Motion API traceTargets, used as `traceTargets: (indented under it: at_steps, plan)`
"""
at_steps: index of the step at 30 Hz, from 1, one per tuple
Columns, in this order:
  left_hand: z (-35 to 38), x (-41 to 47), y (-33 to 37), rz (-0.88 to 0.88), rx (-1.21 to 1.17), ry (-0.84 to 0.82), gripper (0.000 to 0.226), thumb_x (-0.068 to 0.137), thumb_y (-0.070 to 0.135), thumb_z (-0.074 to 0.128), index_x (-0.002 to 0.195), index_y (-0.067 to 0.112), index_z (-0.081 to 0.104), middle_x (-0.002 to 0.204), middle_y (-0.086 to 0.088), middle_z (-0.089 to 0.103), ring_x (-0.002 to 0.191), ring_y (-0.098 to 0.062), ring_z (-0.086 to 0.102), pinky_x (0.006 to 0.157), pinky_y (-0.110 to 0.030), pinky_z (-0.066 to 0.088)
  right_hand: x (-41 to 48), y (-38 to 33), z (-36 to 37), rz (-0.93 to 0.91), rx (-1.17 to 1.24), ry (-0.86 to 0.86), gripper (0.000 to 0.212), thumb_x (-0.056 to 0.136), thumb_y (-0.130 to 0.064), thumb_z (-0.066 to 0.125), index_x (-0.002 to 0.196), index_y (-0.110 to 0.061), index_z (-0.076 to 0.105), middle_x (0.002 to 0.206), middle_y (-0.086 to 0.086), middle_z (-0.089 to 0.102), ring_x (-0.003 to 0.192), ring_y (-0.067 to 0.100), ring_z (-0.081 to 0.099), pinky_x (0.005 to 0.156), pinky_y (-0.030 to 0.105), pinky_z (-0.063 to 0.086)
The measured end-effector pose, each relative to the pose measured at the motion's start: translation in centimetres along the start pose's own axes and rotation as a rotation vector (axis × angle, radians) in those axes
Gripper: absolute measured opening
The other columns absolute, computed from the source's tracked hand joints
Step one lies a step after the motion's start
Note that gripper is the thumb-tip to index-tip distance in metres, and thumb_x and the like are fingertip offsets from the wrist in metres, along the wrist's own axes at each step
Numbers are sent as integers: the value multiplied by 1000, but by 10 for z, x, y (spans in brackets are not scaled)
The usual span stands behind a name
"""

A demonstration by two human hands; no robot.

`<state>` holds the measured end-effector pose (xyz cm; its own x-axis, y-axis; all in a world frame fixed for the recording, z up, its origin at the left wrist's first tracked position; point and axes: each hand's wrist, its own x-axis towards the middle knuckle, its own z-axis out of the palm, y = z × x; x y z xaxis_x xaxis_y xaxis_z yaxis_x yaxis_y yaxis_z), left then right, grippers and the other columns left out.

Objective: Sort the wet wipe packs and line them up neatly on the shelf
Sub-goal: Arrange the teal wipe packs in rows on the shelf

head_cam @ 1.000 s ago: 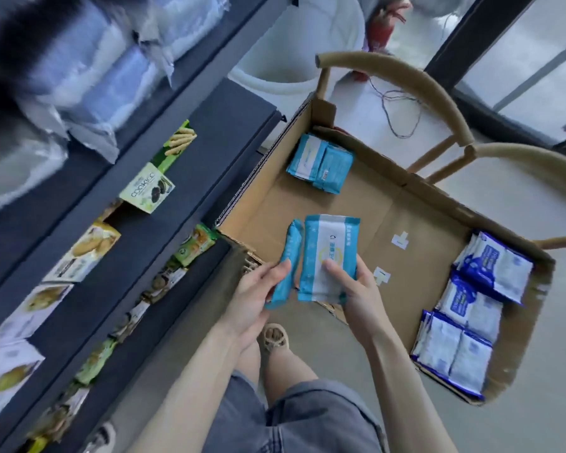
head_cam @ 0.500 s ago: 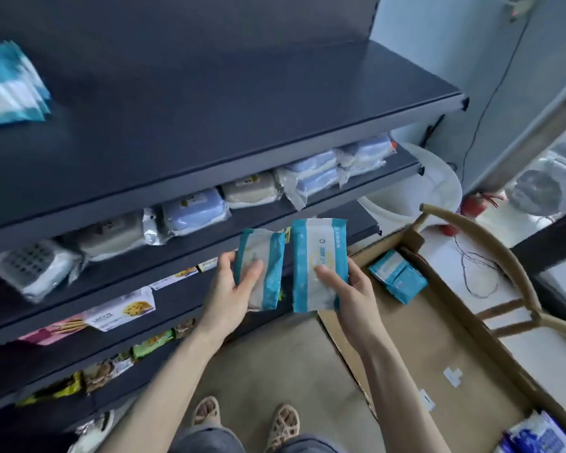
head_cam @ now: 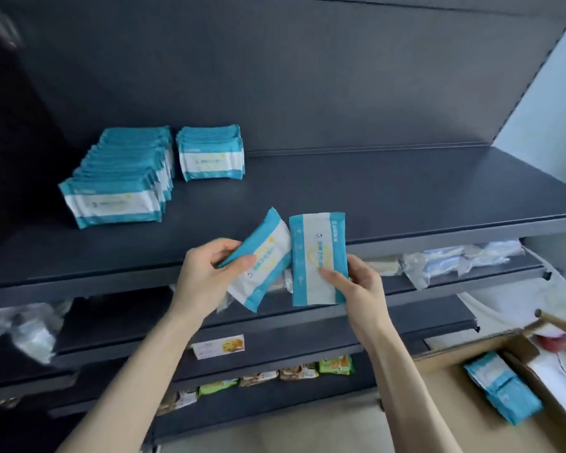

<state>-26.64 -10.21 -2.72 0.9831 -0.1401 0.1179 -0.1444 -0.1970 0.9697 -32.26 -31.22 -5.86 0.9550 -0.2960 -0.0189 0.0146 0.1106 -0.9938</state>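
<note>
My left hand [head_cam: 206,276] grips a teal-and-white wet wipe pack [head_cam: 263,259], tilted, in front of the top shelf's [head_cam: 373,197] front edge. My right hand [head_cam: 356,286] holds a second, upright teal-and-white pack [head_cam: 312,256] right beside it. On the top shelf at the left stands a long row of the same packs [head_cam: 118,188], and a shorter row [head_cam: 211,155] stands just to its right. More teal packs [head_cam: 500,389] lie in the cardboard box [head_cam: 543,433] at the lower right.
Lower shelves hold clear-wrapped goods [head_cam: 455,261] and snack packets [head_cam: 334,366]. A wooden chair rail [head_cam: 562,323] and a white tub [head_cam: 536,299] sit to the right of the shelving. The top shelf's right half is bare.
The view has swung up from the cardboard box to the top shelf. Both hands have lifted their packs from the box up to the top shelf's front edge.
</note>
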Motion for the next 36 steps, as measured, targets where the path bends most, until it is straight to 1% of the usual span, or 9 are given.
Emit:
traceTargets:
  at_steps: [6,9,13,18,24,29,32,34,36]
  plan:
    - [-60,64,5,36,103,-87,20,91,12,61,105,25,68,102,8,69,94,-4,63,81,-22,49,46,-21,55,-67,-51,-67,18,89,-5,62,106,-8,66,99,1,74,86,14,69,67,22,54]
    - [-78,103,13,85,226,-104,22,91,11,61,111,17,67,105,9,66,97,-2,58,78,-14,44,74,-31,73,-106,-69,-77,20,87,-3,64,106,-8,67,100,2,74,86,14,69,69,24,55]
    - [-87,159,22,146,411,-36,19,84,16,71,102,10,70,101,6,66,98,-9,58,85,-24,43,116,-40,91,-135,-102,-75,20,83,0,68,99,-12,63,95,-1,73,76,8,68,62,18,50]
    - [-87,222,21,184,564,-52,11,81,11,73,92,8,70,90,5,63,87,-8,53,75,-18,33,176,-46,107,-152,-164,-83,24,81,5,69,92,-10,54,90,0,70,66,3,67,58,17,51]
    - [-90,269,15,175,740,-27,9,71,11,78,77,15,73,80,1,70,80,-16,63,76,-27,47,237,-46,116,-188,-381,-160,26,80,-1,72,84,-18,53,92,-3,71,81,19,69,71,34,56]
    - [-101,276,14,173,738,-67,20,75,4,77,93,9,72,83,3,65,74,-3,56,62,-4,37,255,-45,126,-275,-530,-196,29,79,-4,73,83,-27,57,93,-7,65,83,12,64,74,18,51]
    - [-110,275,17,162,777,-143,31,74,0,76,102,11,70,96,2,65,86,-7,57,73,-13,44,259,-44,139,-382,-679,-187,24,78,-5,75,93,-20,65,90,-10,52,80,6,57,74,4,40]
    - [-115,273,18,149,789,-192,39,73,0,77,109,11,68,101,1,64,92,-10,58,81,-22,49,259,-44,152,-453,-760,-193,24,78,-8,75,99,-13,65,89,-12,48,83,6,53,79,9,39]
    - [-119,272,19,149,792,-237,46,71,3,80,114,12,65,104,2,63,94,-10,59,83,-21,49,258,-44,166,-521,-863,-200,26,79,-14,74,101,-11,62,95,-9,51,91,10,51,84,23,42]
